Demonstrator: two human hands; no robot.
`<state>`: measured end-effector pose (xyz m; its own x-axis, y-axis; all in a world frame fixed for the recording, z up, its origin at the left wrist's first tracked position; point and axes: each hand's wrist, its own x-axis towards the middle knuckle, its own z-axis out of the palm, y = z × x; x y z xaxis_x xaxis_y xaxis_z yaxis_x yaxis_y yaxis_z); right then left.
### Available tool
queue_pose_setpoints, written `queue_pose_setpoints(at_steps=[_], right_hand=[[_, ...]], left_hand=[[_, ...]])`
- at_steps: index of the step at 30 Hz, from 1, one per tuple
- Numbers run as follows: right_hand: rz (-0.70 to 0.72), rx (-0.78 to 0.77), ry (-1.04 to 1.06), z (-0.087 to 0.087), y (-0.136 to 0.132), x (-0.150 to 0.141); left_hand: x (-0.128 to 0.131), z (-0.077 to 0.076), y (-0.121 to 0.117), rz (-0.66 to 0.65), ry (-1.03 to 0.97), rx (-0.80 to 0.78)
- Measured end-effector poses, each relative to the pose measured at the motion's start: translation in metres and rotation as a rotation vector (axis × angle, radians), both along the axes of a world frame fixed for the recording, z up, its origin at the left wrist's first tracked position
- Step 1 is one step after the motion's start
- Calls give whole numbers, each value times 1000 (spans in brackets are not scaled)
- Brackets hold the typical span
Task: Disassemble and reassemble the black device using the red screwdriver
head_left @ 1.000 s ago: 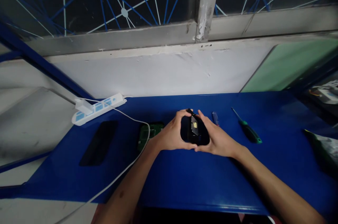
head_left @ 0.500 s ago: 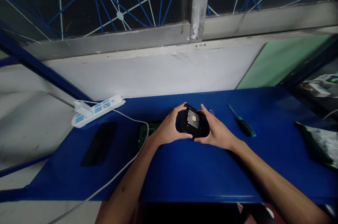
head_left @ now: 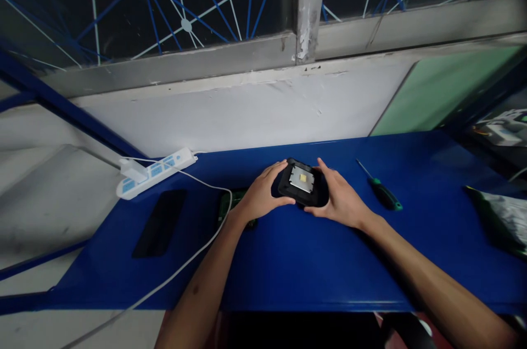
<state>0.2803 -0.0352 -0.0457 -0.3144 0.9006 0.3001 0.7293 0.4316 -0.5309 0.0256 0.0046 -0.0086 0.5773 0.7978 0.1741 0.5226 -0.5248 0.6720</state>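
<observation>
Between my two hands, over the middle of the blue table (head_left: 313, 272), is a black LED lamp housing (head_left: 290, 192). Its upper face carries a silver metal plate (head_left: 297, 182) with a small yellow square in the centre. My left hand (head_left: 263, 193) grips the housing's left edge, thumb at the near side and fingers at the far corner. On the other side, my right hand (head_left: 340, 195) curves around the right edge with its thumb toward me. The underside is hidden. Partly behind my left wrist lies a green circuit-board-like part (head_left: 225, 203).
A green-handled screwdriver (head_left: 382, 191) lies right of my hands. At the far left stand a white power strip (head_left: 158, 172) with a plug and a dark flat panel (head_left: 160, 223). A white cable (head_left: 193, 258) crosses over my left forearm. A silvery bag (head_left: 504, 217) lies far right.
The lamp housing has turned and tilted, so its silver plate faces up more fully. Both hands still hold it. The whole view has shifted slightly.
</observation>
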Motion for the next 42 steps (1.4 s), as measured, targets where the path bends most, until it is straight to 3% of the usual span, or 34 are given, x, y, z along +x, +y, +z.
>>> queue_pose_setpoints(at_steps=[12, 21, 27, 29, 33, 36, 42], right_hand=[[5, 37, -31, 1, 1, 3], [170, 62, -50, 9, -5, 9], [211, 3, -11, 17, -8, 16], [130, 19, 28, 18, -6, 18], [-198, 129, -4, 13, 1, 20], [-357, 187, -100, 7, 4, 20], [-438, 151, -172, 3, 5, 20]], left_hand=[[-5, -6, 3, 14, 90, -21], [-1, 1, -8, -123, 211, 63], [-3, 5, -7, -73, 180, 88], [-11, 12, -5, -12, 108, 132], [-27, 28, -5, 163, 1, 194], [-29, 33, -14, 173, 10, 202], [-11, 11, -52, 53, 190, 109]])
